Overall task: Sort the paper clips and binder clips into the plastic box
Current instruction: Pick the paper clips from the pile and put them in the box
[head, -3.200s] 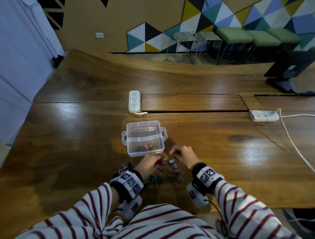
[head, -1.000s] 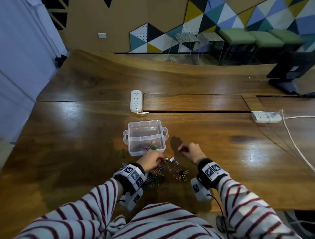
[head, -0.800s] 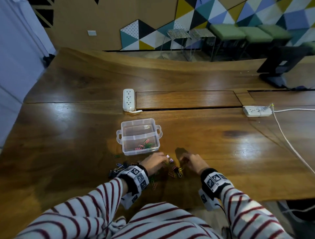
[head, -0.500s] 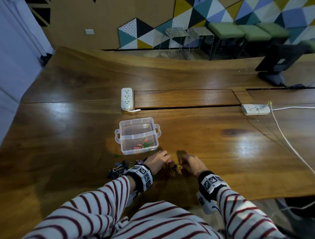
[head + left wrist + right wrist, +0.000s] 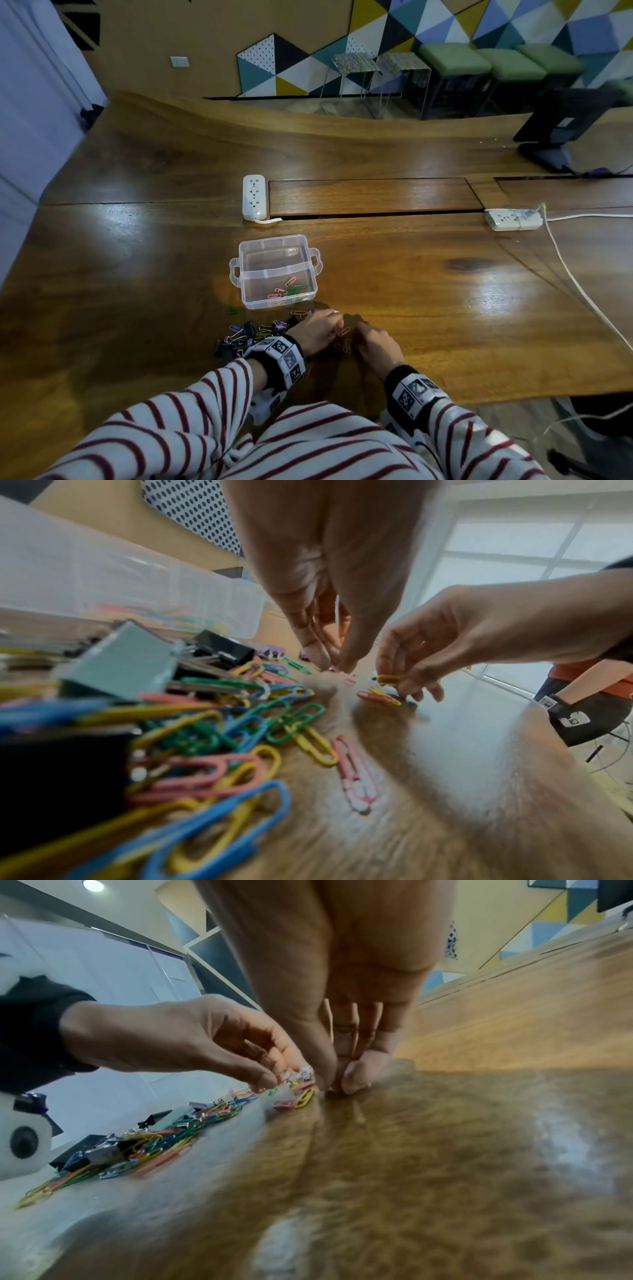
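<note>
A clear plastic box [image 5: 239,274] stands on the wooden table with several coloured paper clips [image 5: 289,289] in its near compartment. Just in front of it lies a heap of paper clips and binder clips [image 5: 246,337], seen close up as paper clips [image 5: 240,731] and a black binder clip [image 5: 226,649]. My left hand [image 5: 318,330] reaches down at the heap's right edge, its fingertips [image 5: 346,664] pinching a small pink clip on the table. My right hand [image 5: 375,344] is beside it, its fingers [image 5: 407,669] pinching a small yellow clip [image 5: 388,679] low over the wood.
A white power strip [image 5: 254,197] lies behind the box, and another power strip [image 5: 513,219] with a white cable [image 5: 582,291] lies at the right. A monitor stand [image 5: 555,150] sits at the far right. The table's near edge runs under my right wrist.
My right hand has come back from beside the box and down to the loose clips. My left hand has slid right along the heap, so both hands now meet at its right edge.
</note>
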### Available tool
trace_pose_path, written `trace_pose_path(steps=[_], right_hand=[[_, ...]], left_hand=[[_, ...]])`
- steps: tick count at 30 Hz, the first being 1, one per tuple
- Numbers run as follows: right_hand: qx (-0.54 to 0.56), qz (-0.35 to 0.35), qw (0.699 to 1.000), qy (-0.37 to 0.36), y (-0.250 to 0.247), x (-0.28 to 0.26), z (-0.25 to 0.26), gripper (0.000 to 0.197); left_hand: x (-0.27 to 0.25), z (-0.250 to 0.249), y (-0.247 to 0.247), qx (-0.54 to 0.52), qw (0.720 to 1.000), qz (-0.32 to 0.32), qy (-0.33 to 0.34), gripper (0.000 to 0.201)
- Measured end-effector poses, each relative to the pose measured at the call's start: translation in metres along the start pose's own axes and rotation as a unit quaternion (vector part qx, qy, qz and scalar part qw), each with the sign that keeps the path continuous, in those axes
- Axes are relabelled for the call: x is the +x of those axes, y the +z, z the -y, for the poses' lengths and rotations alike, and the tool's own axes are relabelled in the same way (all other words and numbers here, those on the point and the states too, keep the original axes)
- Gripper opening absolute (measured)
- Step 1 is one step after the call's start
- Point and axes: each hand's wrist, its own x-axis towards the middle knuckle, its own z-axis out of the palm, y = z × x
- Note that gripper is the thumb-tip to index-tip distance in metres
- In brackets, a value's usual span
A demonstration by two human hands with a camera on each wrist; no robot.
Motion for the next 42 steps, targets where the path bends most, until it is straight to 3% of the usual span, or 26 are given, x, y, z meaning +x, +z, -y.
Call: trace_pose_path(steps=[5, 11, 17, 26, 29, 31, 33, 37, 39, 42], right_hand=[[-0.001, -0.008, 1.0, 0.029, 0.004, 0.001, 0.004, 0.023], [-0.029, -0.003, 0.999, 0.046, 0.012, -0.001, 0.014, 0.049], [-0.027, -0.005, 0.999, 0.04, 0.009, 0.001, 0.012, 0.032], [-0.061, 0.024, 0.998, -0.011, -0.003, -0.007, 0.006, 0.038], [-0.003, 0.04, 0.999, 0.031, -0.021, -0.002, -0.003, 0.029], [0.075, 0.015, 0.996, 0.053, -0.03, 0.007, -0.01, 0.021], [0.175, -0.01, 0.982, 0.069, -0.041, 0.018, -0.009, 0.011], [0.332, 0.011, 0.942, 0.052, -0.062, 0.04, 0.016, 0.022], [0.352, 0.026, 0.935, 0.032, -0.07, 0.053, 0.038, 0.021], [0.339, 0.036, 0.94, 0.004, -0.071, 0.075, 0.071, 0.023]], left_hand=[[0.007, -0.007, 0.004, -0.004, 1.0, -0.013, -0.015, 0.026], [0.017, -0.012, -0.003, -0.021, 0.998, 0.019, -0.048, 0.027], [0.018, -0.021, -0.001, 0.038, 0.998, 0.035, -0.036, 0.022], [0.013, -0.03, 0.001, 0.166, 0.984, 0.06, 0.008, 0.038], [0.008, -0.029, -0.004, 0.151, 0.986, 0.069, 0.025, 0.032], [0.006, -0.025, -0.011, 0.109, 0.991, 0.075, 0.012, 0.027], [0.001, -0.017, -0.02, 0.018, 0.998, 0.046, -0.026, 0.016], [-0.018, 0.012, -0.062, -0.089, 0.986, -0.088, -0.108, 0.011], [-0.026, 0.031, -0.088, -0.095, 0.978, -0.129, -0.134, 0.011], [-0.025, 0.058, -0.107, -0.072, 0.974, -0.143, -0.161, 0.011]])
